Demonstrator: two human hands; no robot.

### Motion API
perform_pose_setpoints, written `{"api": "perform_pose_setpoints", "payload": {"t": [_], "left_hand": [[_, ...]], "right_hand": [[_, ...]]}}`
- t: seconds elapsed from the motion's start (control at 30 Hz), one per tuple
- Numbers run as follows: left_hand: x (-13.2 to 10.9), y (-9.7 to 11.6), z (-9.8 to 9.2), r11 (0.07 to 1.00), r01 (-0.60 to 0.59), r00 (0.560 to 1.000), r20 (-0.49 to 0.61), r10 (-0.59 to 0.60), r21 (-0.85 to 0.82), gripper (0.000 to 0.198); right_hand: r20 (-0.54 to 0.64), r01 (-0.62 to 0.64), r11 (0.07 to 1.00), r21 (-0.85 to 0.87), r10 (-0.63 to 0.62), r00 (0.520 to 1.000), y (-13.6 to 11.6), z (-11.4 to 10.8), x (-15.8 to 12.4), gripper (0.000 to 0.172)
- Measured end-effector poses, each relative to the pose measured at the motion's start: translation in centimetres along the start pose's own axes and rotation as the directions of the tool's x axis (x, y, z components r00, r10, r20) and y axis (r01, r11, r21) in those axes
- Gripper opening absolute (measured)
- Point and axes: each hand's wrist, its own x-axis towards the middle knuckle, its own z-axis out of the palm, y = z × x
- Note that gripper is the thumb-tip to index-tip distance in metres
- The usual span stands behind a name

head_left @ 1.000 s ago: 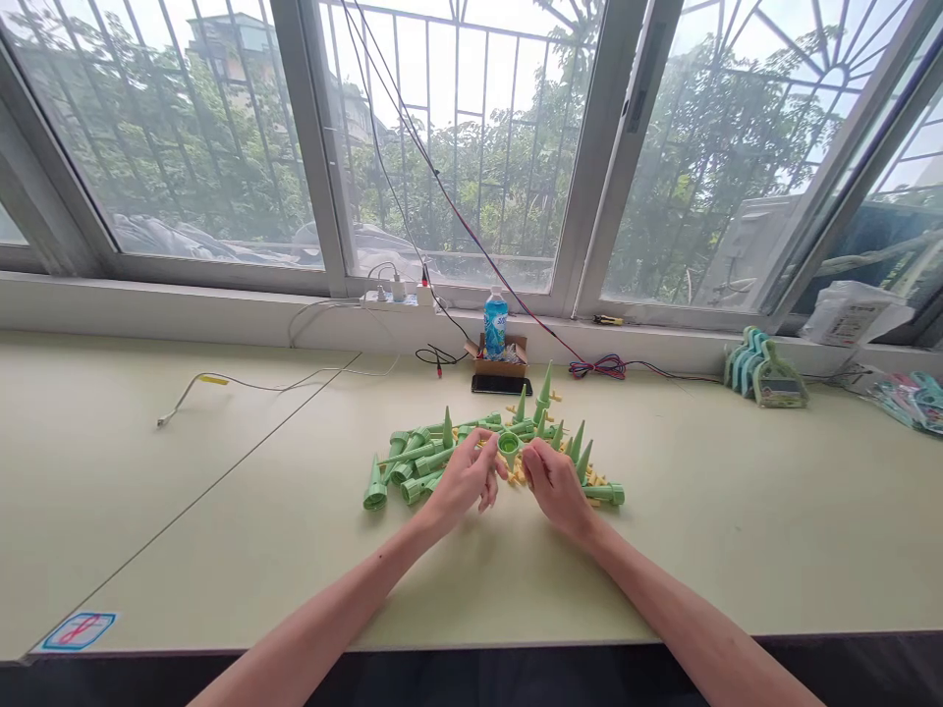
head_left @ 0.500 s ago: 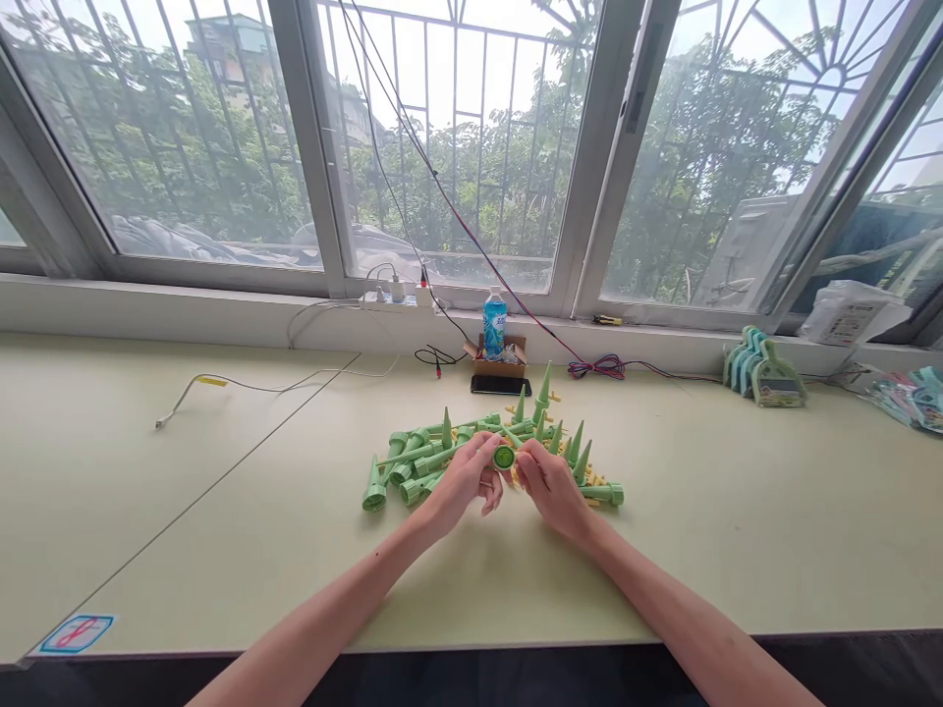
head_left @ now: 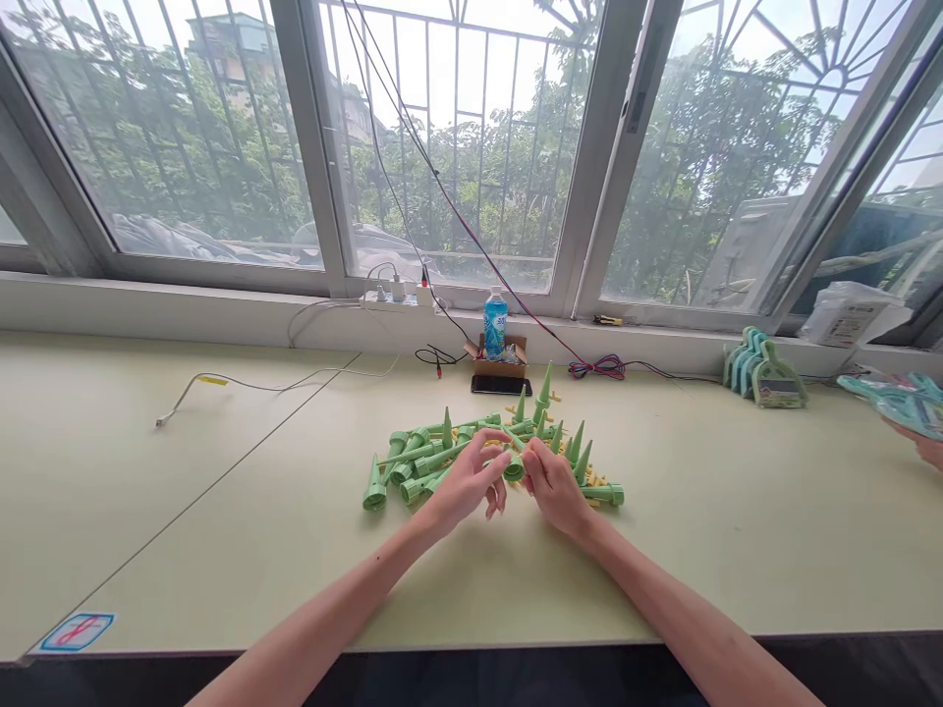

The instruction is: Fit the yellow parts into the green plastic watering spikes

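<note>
Between my hands is a green plastic piece (head_left: 514, 467), its round open end turned toward me. My right hand (head_left: 551, 483) is closed on it from the right. My left hand (head_left: 471, 478) is beside its left edge, with the fingers apart and nothing clearly held. Behind and around both hands lies a pile of green spikes with round caps (head_left: 416, 454), several of them standing point up. Small yellow parts (head_left: 595, 478) are mixed in at the right of the pile.
A black phone (head_left: 501, 386) lies before a small cardboard box (head_left: 501, 367) holding a blue bottle (head_left: 495, 326). Coiled cable (head_left: 598, 367) and green-blue hangers (head_left: 766, 371) are farther right. Another person's hand (head_left: 920, 447) holds packaged items (head_left: 903, 398) at the right edge. A white cable (head_left: 250, 385) lies left.
My left fingers have opened from the green piece, which has shifted slightly right and down with my right hand. At the far right, another person's hand has appeared, lifting the packaged items.
</note>
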Motion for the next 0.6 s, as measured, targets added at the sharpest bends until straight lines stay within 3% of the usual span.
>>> {"api": "perform_pose_setpoints", "payload": {"t": [0.27, 0.47, 0.6], "left_hand": [[0.0, -1.1, -0.2, 0.977, -0.102, 0.995, 0.02, 0.1, 0.189, 0.038], [-0.3, -1.6, 0.0, 0.873, -0.155, 0.979, -0.05, 0.2, 0.463, 0.039], [-0.4, -1.8, 0.2, 0.843, -0.178, 0.969, -0.058, 0.24, 0.507, 0.039]], "right_hand": [[-0.04, -0.018, 0.999, -0.038, 0.016, 0.999, 0.8, 0.2, 0.2, 0.042], [-0.017, 0.007, 0.996, -0.088, -0.009, 1.0, 0.5, 0.3, 0.1, 0.044], [-0.029, 0.006, 0.996, -0.094, -0.009, 1.0, 0.2, 0.2, 0.2, 0.047]]}}
